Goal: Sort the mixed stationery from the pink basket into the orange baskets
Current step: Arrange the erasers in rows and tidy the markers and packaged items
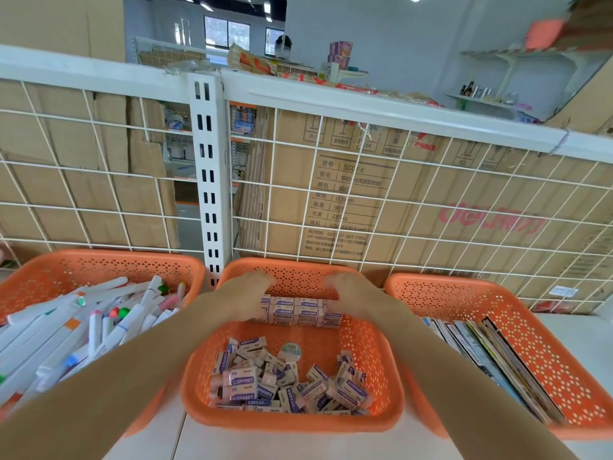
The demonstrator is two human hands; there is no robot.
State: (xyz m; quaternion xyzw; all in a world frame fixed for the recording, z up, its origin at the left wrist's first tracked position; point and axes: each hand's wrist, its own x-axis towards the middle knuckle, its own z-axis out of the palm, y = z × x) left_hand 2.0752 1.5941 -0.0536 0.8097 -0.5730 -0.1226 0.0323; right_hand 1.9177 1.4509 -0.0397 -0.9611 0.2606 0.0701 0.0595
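The block of erasers (300, 310) sits at the far end of the middle orange basket (292, 423), a few rows of small paper-sleeved pieces stacked side by side and held between the two hands. The left hand (252, 293) clasps its left end and the right hand (345, 293) its right end. Their fingers look curled over the ends, though motion blur hides the details.

The erasers are probably light and firm, with smooth sleeves, but nothing binds the block together. It likely holds only under steady inward pressure from both ends, and would buckle in the middle if that pressure eased or the hands tilted. A pile of loose erasers (285, 383) fills the near end of the same basket.

The left orange basket (99, 257) holds markers (99, 320), and the right orange basket (447, 280) holds thin booklets (491, 353) on edge. A wire grid (414, 200) backed by cardboard boxes (365, 194) stands behind them. The pink basket is out of view.
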